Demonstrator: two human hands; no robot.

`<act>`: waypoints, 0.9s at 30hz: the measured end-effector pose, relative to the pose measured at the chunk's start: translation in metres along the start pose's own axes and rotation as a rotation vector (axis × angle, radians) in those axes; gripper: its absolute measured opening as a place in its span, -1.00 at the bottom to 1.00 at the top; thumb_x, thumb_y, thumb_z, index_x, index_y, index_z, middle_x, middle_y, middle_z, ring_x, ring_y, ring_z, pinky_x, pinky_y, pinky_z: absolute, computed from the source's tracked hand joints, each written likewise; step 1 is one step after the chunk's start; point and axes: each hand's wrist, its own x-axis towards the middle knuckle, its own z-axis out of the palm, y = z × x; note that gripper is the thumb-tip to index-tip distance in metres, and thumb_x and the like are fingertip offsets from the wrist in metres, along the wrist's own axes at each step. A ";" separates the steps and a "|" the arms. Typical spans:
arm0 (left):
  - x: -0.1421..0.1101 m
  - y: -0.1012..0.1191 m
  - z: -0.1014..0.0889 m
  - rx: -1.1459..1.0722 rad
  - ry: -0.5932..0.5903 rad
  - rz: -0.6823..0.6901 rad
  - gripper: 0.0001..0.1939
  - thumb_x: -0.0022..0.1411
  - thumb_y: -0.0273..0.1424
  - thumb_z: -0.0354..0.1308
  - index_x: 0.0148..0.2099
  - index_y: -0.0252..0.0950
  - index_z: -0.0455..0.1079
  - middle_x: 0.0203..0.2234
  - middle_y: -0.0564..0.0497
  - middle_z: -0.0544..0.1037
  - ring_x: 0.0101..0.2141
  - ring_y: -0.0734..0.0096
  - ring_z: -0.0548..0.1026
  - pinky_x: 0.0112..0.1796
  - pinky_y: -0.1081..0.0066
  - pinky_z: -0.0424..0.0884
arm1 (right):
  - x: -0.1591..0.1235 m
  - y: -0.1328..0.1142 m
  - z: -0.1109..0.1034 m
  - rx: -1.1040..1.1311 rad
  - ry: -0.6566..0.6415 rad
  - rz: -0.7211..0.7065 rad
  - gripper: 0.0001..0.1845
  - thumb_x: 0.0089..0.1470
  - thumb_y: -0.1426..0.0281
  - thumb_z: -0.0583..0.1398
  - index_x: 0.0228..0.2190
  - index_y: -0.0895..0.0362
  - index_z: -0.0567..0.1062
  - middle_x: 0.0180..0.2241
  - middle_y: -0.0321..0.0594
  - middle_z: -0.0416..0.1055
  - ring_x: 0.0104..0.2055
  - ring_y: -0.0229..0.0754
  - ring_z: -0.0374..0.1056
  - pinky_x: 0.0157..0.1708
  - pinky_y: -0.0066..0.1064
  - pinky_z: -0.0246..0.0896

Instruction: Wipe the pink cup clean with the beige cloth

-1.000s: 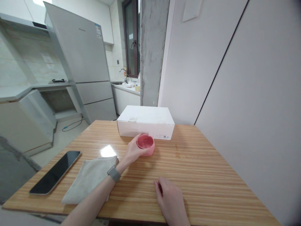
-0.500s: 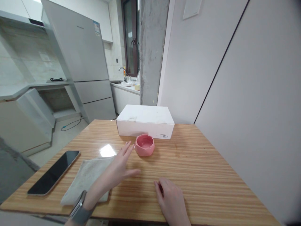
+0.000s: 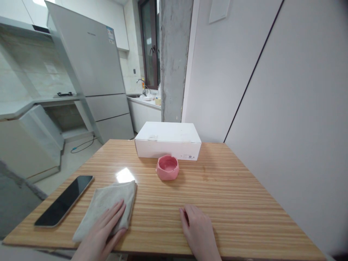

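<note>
My left hand (image 3: 104,230) lies flat on a folded light-grey cloth (image 3: 104,195) at the left front of the table, its fingers stretched out and the thumb apart. My right hand (image 3: 198,230) rests on the wooden tabletop to the right, its fingers curled into a loose fist with nothing showing in it. Farther back, a pink faceted ashtray (image 3: 168,168) with a notched rim stands upright, apart from both hands. Left of the cloth is a smartphone (image 3: 64,201), lying with its dark screen up.
Behind the ashtray sits a closed white box (image 3: 168,141) on the wooden table (image 3: 239,203). A white wall (image 3: 272,108) runs along the right side. Beyond the table are a fridge (image 3: 87,58) and a sink counter (image 3: 144,108).
My left hand has moved back from beside the ashtray, toward me and to the left, down onto the cloth. My right hand and the ashtray have stayed in place.
</note>
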 end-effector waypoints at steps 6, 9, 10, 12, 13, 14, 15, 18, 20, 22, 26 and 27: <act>0.030 0.034 -0.006 -0.231 0.058 -0.262 -0.62 0.27 -0.08 -0.03 -0.31 -0.15 0.52 -0.29 0.04 0.62 -0.23 0.21 0.56 -0.19 0.28 0.51 | -0.002 -0.001 -0.002 0.205 0.007 0.131 -0.49 0.29 0.12 -0.12 -0.54 0.08 0.38 -0.59 -0.23 0.39 -0.55 -0.15 0.36 -0.52 -0.38 0.05; 0.051 0.058 -0.010 -0.502 0.080 -0.472 -0.52 0.28 -0.04 -0.10 -0.43 -0.21 0.48 -0.49 0.04 0.58 -0.35 0.22 0.54 -0.33 0.35 0.50 | -0.005 -0.003 -0.003 0.596 -0.093 0.387 -0.48 0.19 -0.03 -0.01 -0.51 0.10 0.41 -0.63 -0.23 0.39 -0.57 -0.13 0.37 -0.55 -0.37 0.17; 0.056 0.067 -0.008 -0.592 0.083 -0.523 -0.51 0.28 -0.03 -0.10 -0.39 -0.22 0.49 -0.47 0.03 0.59 -0.30 0.20 0.54 -0.30 0.34 0.50 | -0.006 -0.004 -0.003 0.778 -0.135 0.496 -0.47 0.13 -0.08 0.03 -0.46 0.12 0.44 -0.62 -0.23 0.40 -0.59 -0.12 0.38 -0.57 -0.36 0.21; 0.064 0.087 0.002 -0.746 0.077 -0.596 -0.50 0.28 -0.01 -0.12 -0.28 -0.23 0.52 -0.37 0.02 0.61 -0.20 0.15 0.53 -0.18 0.27 0.49 | -0.005 -0.007 -0.006 1.148 -0.193 0.711 -0.40 -0.01 -0.13 0.16 -0.27 0.17 0.46 -0.51 -0.16 0.49 -0.54 -0.08 0.45 -0.54 -0.31 0.34; 0.066 0.097 0.009 -0.798 0.061 -0.610 -0.49 0.28 -0.01 -0.13 -0.23 -0.23 0.53 -0.31 0.02 0.62 -0.16 0.13 0.52 -0.13 0.23 0.48 | -0.003 -0.009 -0.008 1.316 -0.205 0.807 -0.33 -0.09 -0.12 0.24 -0.16 0.18 0.44 -0.41 -0.11 0.53 -0.46 -0.03 0.49 -0.45 -0.25 0.40; 0.067 0.108 0.016 -0.833 0.053 -0.620 -0.48 0.28 -0.01 -0.13 -0.18 -0.23 0.53 -0.25 0.02 0.61 -0.13 0.12 0.51 -0.09 0.19 0.47 | -0.001 -0.011 -0.012 1.467 -0.213 0.882 -0.27 -0.15 -0.08 0.30 -0.09 0.18 0.42 -0.29 -0.05 0.54 -0.34 0.01 0.52 -0.32 -0.19 0.42; 0.067 0.118 0.024 -0.861 0.038 -0.608 -0.49 0.29 -0.02 -0.14 -0.14 -0.22 0.52 -0.21 0.01 0.61 -0.11 0.12 0.51 -0.07 0.15 0.46 | 0.001 -0.013 -0.016 1.602 -0.231 0.934 -0.24 -0.19 -0.04 0.34 -0.05 0.18 0.41 -0.20 -0.01 0.53 -0.23 0.04 0.51 -0.18 -0.15 0.39; 0.066 0.146 0.043 -0.954 -0.042 -0.411 -0.53 0.33 -0.09 -0.15 0.02 -0.17 0.45 -0.05 0.01 0.54 0.00 0.13 0.45 0.05 0.09 0.37 | 0.008 -0.019 -0.028 1.899 -0.359 0.932 -0.32 -0.17 -0.01 0.34 -0.13 0.22 0.48 -0.14 0.05 0.51 -0.08 0.05 0.45 0.00 -0.14 0.26; 0.065 0.158 0.054 -0.935 -0.117 -0.192 -0.57 0.36 -0.19 -0.16 0.15 -0.13 0.34 0.09 0.01 0.42 0.13 0.15 0.33 0.15 0.04 0.21 | 0.009 -0.019 -0.033 1.976 -0.409 0.898 -0.40 -0.12 -0.01 0.32 -0.19 0.22 0.51 -0.16 0.03 0.52 -0.06 0.04 0.43 -0.01 -0.16 0.26; 0.065 0.165 0.063 -0.828 -0.168 0.015 -0.57 0.38 -0.27 -0.16 0.24 -0.10 0.22 0.17 0.00 0.32 0.20 0.16 0.22 0.20 -0.01 0.09 | 0.009 -0.017 -0.034 1.990 -0.401 0.954 -0.45 -0.10 0.01 0.30 -0.23 0.20 0.53 -0.23 -0.02 0.55 -0.09 0.03 0.45 -0.07 -0.17 0.31; 0.067 0.167 0.064 -0.586 -0.233 0.371 -0.47 0.33 -0.27 -0.03 0.32 -0.10 0.04 0.19 -0.06 0.28 0.22 0.09 0.16 0.18 -0.04 0.10 | 0.007 -0.008 -0.034 1.928 -0.438 1.146 -0.51 -0.02 0.04 0.25 -0.32 0.25 0.55 -0.38 -0.01 0.56 -0.18 0.05 0.48 -0.18 -0.18 0.39; 0.069 0.166 0.058 -0.551 -0.263 0.446 -0.44 0.31 -0.23 0.01 0.32 -0.11 0.04 0.19 -0.08 0.28 0.22 0.07 0.16 0.18 -0.03 0.10 | 0.007 -0.006 -0.034 1.908 -0.458 1.167 -0.52 0.00 0.06 0.24 -0.33 0.26 0.55 -0.40 -0.01 0.56 -0.19 0.05 0.49 -0.20 -0.18 0.40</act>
